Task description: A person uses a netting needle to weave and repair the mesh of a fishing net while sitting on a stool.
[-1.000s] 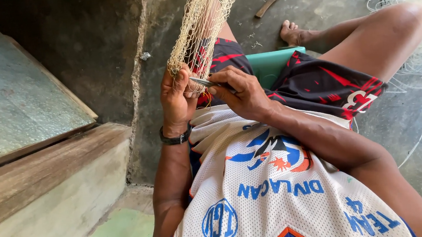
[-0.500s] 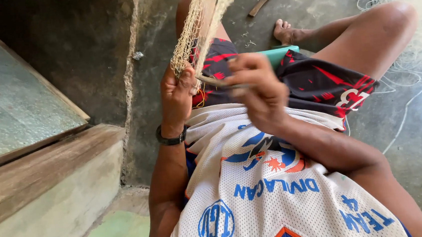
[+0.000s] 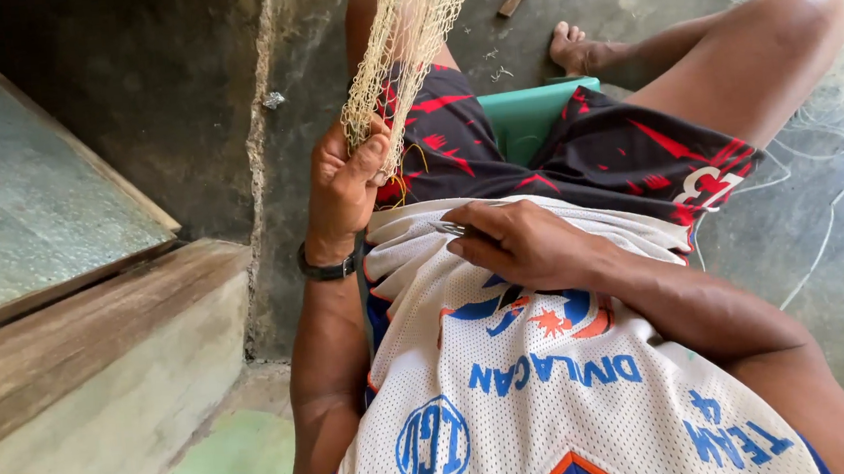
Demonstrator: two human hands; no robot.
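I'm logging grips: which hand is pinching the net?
The left hand, raised with a dark wristband, pinches the tan net. The right hand rests lower on the white jersey.

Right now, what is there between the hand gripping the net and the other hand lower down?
In the head view, the left hand pinches the bunched net; the right hand rests lower. Between them show only the white jersey's hem and the dark patterned shorts.

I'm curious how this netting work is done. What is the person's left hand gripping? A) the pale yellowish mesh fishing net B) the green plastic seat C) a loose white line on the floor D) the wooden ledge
A: the left hand pinches the pale yellowish mesh fishing net, bunched under its thumb.
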